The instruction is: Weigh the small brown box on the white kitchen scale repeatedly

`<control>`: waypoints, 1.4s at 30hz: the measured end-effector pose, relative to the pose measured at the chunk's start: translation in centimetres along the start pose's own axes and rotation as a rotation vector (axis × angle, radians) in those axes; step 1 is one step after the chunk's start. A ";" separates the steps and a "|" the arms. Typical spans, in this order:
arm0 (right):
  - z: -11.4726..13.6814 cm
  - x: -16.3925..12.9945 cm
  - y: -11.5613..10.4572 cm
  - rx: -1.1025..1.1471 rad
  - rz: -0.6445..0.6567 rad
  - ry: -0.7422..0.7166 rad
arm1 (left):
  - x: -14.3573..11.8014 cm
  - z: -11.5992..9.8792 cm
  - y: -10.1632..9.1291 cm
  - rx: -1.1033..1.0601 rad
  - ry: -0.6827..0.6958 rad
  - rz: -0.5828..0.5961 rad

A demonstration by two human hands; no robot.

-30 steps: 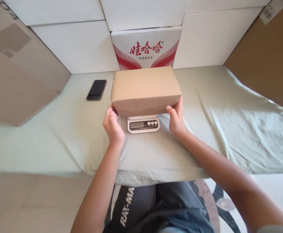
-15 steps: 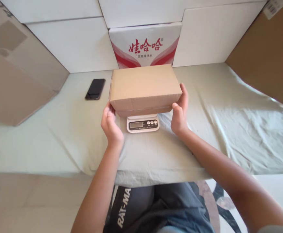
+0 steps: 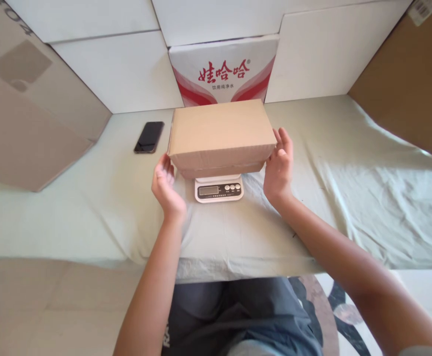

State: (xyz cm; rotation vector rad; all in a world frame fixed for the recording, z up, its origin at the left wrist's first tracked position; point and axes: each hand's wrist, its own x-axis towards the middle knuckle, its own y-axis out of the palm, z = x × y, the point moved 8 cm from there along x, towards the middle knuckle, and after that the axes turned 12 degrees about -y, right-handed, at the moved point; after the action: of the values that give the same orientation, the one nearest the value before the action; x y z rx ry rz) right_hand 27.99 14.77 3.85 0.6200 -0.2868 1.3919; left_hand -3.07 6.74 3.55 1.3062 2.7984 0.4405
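In the head view, a brown cardboard box [image 3: 221, 136] sits on a white digital kitchen scale [image 3: 219, 188], between both hands. The left hand [image 3: 166, 185] has its fingers spread open just beside the box's left end; the right hand [image 3: 280, 165], fingers likewise loose and open, is at its right end. A black smartphone [image 3: 149, 137] lies beyond the left fingers on the pale green sheet [image 3: 349, 198].

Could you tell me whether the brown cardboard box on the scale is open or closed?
Closed. The cardboard box shows a flat, unbroken top with no flaps raised as it sits on the scale.
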 end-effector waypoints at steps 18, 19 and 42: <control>-0.2 -0.3 -0.2 0.121 -0.189 0.167 | 0.5 -0.2 0.2 -0.043 -0.032 0.005; 0.0 -0.3 -0.1 0.116 -0.181 0.161 | 0.5 -0.1 0.3 -0.031 -0.033 0.013; -0.3 -0.1 -0.2 -0.002 -0.095 0.059 | 0.8 -0.3 0.3 0.115 0.014 -0.028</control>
State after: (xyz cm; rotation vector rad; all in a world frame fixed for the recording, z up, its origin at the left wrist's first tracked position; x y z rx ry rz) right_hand 28.13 14.86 3.50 0.5828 -0.2090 1.3163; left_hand -3.48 7.46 4.00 1.2862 2.8891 0.2931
